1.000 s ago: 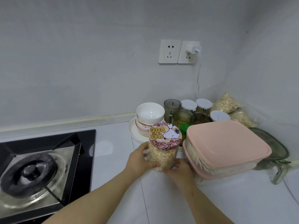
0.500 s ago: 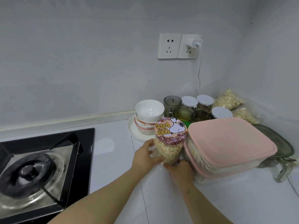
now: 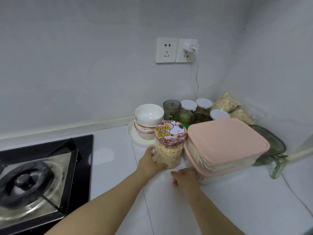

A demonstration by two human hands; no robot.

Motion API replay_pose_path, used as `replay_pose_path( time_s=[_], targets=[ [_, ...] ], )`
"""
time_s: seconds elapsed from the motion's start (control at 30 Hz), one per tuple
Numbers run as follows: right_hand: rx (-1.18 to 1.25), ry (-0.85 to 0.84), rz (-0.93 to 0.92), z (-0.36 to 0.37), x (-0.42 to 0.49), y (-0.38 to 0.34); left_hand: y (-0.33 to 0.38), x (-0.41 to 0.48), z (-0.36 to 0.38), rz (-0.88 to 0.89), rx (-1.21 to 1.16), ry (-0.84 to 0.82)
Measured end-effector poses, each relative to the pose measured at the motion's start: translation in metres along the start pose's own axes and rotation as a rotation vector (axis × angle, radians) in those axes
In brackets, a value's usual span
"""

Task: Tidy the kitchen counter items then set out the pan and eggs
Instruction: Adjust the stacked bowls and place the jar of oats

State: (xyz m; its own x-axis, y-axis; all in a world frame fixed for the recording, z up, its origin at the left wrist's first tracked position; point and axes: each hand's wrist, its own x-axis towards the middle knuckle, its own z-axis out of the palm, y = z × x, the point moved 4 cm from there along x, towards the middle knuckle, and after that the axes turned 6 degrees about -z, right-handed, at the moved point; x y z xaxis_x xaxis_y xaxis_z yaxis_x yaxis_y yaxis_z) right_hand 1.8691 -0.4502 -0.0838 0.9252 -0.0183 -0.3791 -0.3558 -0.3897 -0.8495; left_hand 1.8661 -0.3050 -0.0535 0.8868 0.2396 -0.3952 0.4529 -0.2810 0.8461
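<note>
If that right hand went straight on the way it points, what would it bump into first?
Most likely the base of the oat jar that the left hand grips; the right hand is blurred, so not certain.

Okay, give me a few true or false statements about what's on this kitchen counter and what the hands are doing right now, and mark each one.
1. The left hand grips the oat jar. True.
2. The right hand also grips the jar. False: it holds nothing, just in front of the pink-lidded containers.
3. The jar's lid is off. False: the cartoon-dog lid is on.
4. White bowls are stacked on a plate behind the jar. True.
5. Both wall sockets are in use. False: only the right socket holds a charger.
</note>
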Motion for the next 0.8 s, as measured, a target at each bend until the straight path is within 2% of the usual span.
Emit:
replay_pose_path(
  time_s=[0.1, 0.2, 0.3, 0.37, 0.43, 0.53, 0.8],
  targets=[
    [0.094, -0.025, 0.113, -0.011, -0.014, 0.010, -0.010, -0.009, 0.007, -0.141, -0.097, 0.006],
    [0.276, 0.069, 0.175, -0.026, -0.029, 0.020, -0.015, -0.025, 0.021, -0.284, -0.318, -0.007],
    [0.576, 0.172, 0.248, -0.041, -0.042, 0.031, -0.010, -0.042, 0.044, -0.421, -0.589, -0.141],
    [0.728, 0.226, 0.256, -0.050, -0.049, 0.034, -0.005, -0.053, 0.059, -0.465, -0.688, -0.231],
    [0.807, 0.210, 0.233, -0.057, -0.056, 0.032, 0.001, -0.060, 0.075, -0.465, -0.715, -0.302],
    [0.765, 0.154, 0.200, -0.068, -0.065, 0.023, 0.009, -0.064, 0.094, -0.434, -0.738, -0.370],
    [0.779, 0.052, 0.183, -0.082, -0.062, 0.022, 0.018, -0.062, 0.113, -0.369, -0.789, -0.418]
  ],
)
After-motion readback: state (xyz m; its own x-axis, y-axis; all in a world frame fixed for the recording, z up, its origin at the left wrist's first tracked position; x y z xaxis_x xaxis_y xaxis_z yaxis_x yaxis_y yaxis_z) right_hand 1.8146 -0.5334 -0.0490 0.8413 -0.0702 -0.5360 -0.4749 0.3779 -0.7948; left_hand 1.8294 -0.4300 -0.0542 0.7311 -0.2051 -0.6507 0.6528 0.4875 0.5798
